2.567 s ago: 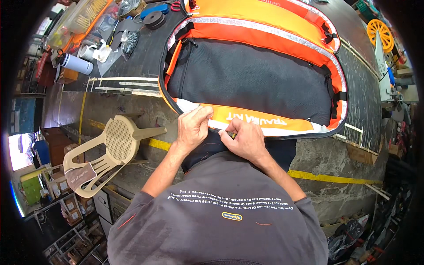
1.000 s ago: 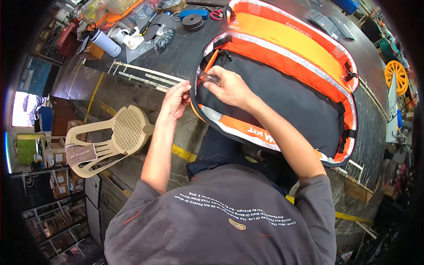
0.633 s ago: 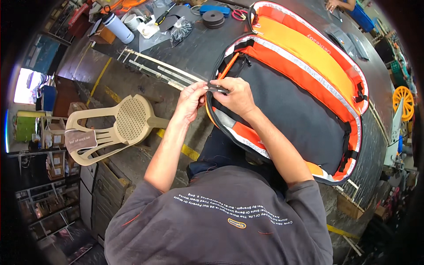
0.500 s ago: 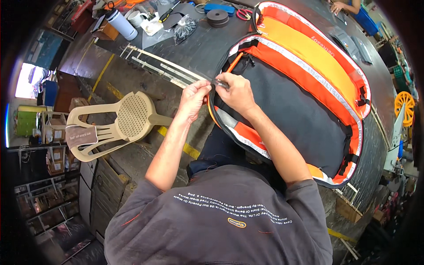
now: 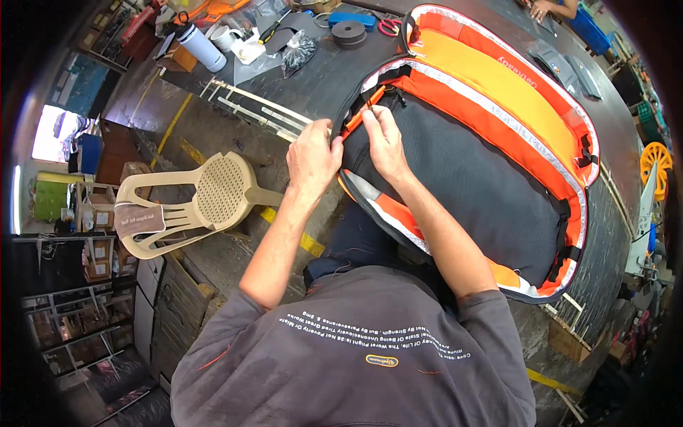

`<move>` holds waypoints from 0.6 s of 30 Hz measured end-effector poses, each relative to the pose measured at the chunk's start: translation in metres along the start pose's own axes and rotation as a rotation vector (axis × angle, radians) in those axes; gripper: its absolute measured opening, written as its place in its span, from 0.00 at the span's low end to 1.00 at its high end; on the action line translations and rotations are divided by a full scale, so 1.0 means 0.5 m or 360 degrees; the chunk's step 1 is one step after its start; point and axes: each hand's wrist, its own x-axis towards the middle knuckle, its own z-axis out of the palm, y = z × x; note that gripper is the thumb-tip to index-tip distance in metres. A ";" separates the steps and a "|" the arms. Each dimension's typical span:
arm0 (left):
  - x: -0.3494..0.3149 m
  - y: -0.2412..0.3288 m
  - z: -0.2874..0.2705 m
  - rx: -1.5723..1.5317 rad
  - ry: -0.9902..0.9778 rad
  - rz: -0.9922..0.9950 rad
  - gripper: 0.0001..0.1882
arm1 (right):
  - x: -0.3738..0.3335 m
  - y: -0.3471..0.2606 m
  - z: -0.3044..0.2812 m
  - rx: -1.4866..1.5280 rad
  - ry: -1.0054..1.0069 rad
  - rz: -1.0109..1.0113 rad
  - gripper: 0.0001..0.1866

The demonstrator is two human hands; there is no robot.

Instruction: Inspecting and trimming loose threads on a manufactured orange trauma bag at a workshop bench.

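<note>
A large orange, yellow and black bag lies unzipped and spread wide on the dark table. My left hand is closed on its dark left edge, thumb pressed against the rim. Over the black inner panel, my right hand is closed, its thumb and fingers together around a slim dark tool that is mostly covered. The tool's tip is close to an orange strip along the bag's inner left corner. What kind of tool it is cannot be made out.
Beyond the bag, the table holds a black tape roll, a clear bag of small dark pieces, a screwdriver and a pale bottle. A beige plastic chair stands left. Another person's hand shows far right.
My right hand has moved away from my left, up toward the orange strip. My left hand has turned knuckles-up and shifted slightly, still at the bag's edge.
</note>
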 end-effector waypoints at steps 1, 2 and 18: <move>0.006 0.000 0.001 0.0005 0.0003 0.0005 0.10 | -0.001 -0.001 -0.005 -0.0010 0.0013 0.0098 0.17; 0.014 -0.004 0.001 -0.0014 -0.0114 -0.0079 0.10 | -0.012 -0.002 -0.007 -0.0092 0.0047 0.0075 0.18; -0.011 -0.106 0.075 -0.2091 -0.0411 -0.1106 0.05 | -0.041 0.005 -0.041 -0.1032 -0.0460 -0.0341 0.11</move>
